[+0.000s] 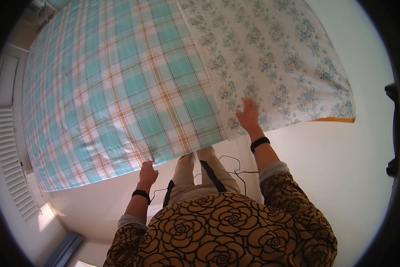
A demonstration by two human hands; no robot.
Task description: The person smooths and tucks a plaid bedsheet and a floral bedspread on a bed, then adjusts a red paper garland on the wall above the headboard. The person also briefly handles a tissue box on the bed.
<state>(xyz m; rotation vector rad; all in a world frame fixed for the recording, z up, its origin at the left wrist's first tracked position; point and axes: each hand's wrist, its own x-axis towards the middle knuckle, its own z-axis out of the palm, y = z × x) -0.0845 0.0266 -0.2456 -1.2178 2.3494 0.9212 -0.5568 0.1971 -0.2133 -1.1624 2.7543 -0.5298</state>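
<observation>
A teal, white and tan plaid cloth (120, 83) covers the left and middle part of a bed. Beside it on the right lies a white sheet with blue and yellow flowers (270, 53). My left hand (148, 174) is at the near edge of the plaid cloth, its fingertips by the hem; whether they pinch it, I cannot tell. Over the floral sheet, close to the plaid cloth's right edge, my right hand (248, 114) is spread with its fingers apart and nothing held. Each wrist wears a black band.
A white radiator (14, 160) runs along the left side. The orange-brown bed corner (336, 119) shows under the floral sheet at the right, near a pale wall (336, 173). Dark cables (240, 172) lie on the floor by my legs. A blue-grey curtain (63, 248) hangs at the lower left.
</observation>
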